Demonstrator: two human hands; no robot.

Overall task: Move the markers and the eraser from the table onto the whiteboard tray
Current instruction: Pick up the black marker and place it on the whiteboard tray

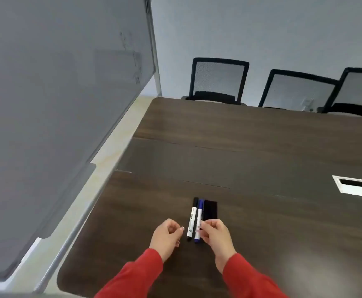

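Near the table's front edge: black marker, blue marker, eraser, side by side. Light, rigid, slick barrels; pinch mid-barrel. Your right hand fingers touch the blue marker; left hand loosely curled, empty.

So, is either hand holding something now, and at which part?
The right hand has its fingertips on the blue marker, on the lower barrel, but it still lies on the table. The left hand holds nothing.
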